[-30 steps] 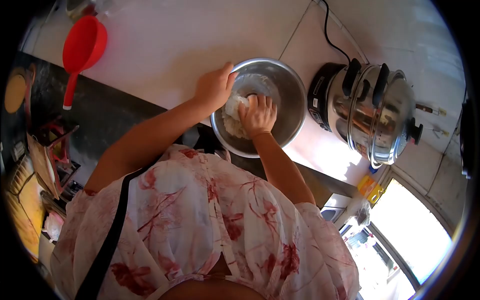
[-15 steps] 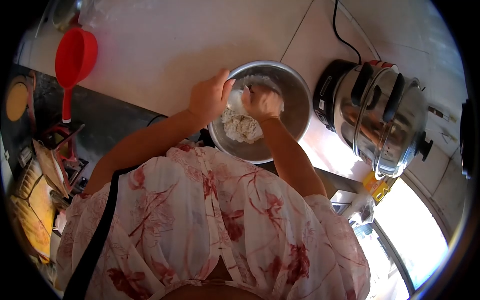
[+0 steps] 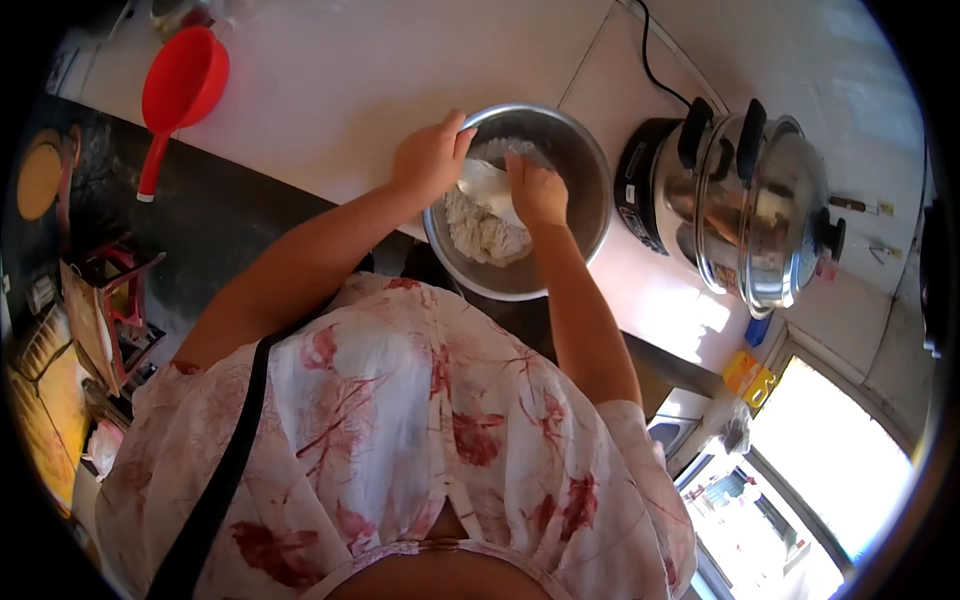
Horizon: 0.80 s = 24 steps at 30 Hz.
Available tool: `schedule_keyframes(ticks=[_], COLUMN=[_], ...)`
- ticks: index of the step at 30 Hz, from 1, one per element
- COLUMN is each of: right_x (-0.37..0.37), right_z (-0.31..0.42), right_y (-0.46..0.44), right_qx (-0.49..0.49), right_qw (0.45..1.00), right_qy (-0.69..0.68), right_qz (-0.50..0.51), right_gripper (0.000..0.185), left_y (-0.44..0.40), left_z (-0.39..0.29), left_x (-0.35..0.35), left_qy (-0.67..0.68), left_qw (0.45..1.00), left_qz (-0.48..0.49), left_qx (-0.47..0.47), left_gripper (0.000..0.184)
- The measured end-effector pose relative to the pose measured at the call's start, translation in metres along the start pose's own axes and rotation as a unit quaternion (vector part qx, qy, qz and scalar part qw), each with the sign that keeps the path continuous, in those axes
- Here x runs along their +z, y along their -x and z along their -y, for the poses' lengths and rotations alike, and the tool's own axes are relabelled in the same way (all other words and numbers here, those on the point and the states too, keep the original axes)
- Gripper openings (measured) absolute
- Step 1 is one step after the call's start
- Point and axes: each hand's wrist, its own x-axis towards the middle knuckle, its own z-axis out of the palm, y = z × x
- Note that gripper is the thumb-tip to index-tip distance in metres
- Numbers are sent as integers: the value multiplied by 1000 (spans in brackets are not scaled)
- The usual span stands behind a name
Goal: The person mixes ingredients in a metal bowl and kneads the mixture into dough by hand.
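A round metal bowl (image 3: 590, 190) sits on the counter in front of me, holding lumpy, pale dough (image 3: 485, 236) and loose white flour (image 3: 518, 152). My left hand (image 3: 432, 155) grips the bowl's rim on the upper left, its thumb reaching over the edge. Inside the bowl, my right hand (image 3: 538, 190) is closed above the dough. Beside its fingers shows a smooth, pale, curved shape (image 3: 487, 186). The frames do not make clear what that shape is.
A steel steamer pot (image 3: 725, 200) with black handles stands right of the bowl, a black cable (image 3: 655, 65) behind it. On the counter's left lies a red ladle-shaped scoop (image 3: 187, 80), its handle past the edge. A yellow package (image 3: 748, 377) is at the lower right.
My right hand has turned and shifted slightly within the bowl, and more of the pale curved shape shows. My left hand keeps its hold on the rim. The whole view has shifted a little.
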Motion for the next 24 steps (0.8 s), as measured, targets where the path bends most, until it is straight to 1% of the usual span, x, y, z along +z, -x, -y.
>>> schedule_keyframes(ticks=[1, 4, 5, 7, 8, 10, 11, 13, 14, 15, 17, 21, 24], right_x=[-12, -27, -19, 6, 14, 21, 20, 16, 19, 20, 21, 25, 34], right_z=[6, 22, 25, 25, 35, 51, 51, 53, 49, 47, 43, 36, 23], right_y=[6, 18, 26, 43, 52, 70, 66, 61, 60, 58, 55, 50, 46], right_qx=[4, 131, 131, 93, 90, 67, 67, 79, 49, 48, 14, -6, -8], right_qw=[1000, 984, 984, 992, 993, 989, 989, 991, 993, 993, 993, 997, 999], right_qy=[4, 79, 82, 83, 82, 135, 135, 85, 97, 96, 100, 71, 41], right_qz=[-1, 94, 92, 13, 13, -6, -6, 71, 49, 49, 54, 37, -3], right_gripper=[30, 30, 30, 26, 26, 24, 24, 24, 22, 22, 22, 22, 24], left_y=[-1, -2, -3, -4, -3, -2, -2, -2, -4, -5, -3, -4, -6], left_z=[1, 0, 0, -4, -5, -6, -6, -2, -2, -2, -3, -7, -3], left_x=[1, 2, 2, 0, -2, -3, -3, 2, 5, 5, 2, -1, 2], left_qy=[-1, 0, -2, -13, -25, -17, -9, -12, -13, -13, -5, -25, -44], left_qw=[1000, 1000, 1000, 1000, 999, 999, 999, 999, 1000, 1000, 1000, 999, 999], left_qz=[8, 13, 8, 13, 24, 23, 22, 19, 11, 10, 2, 6, 10], left_qx=[-6, -9, -12, -20, -29, -29, -29, -27, -23, -23, -16, -19, -22], left_gripper=[21, 22, 22, 21, 21, 20, 20, 20, 20, 20, 20, 20, 20])
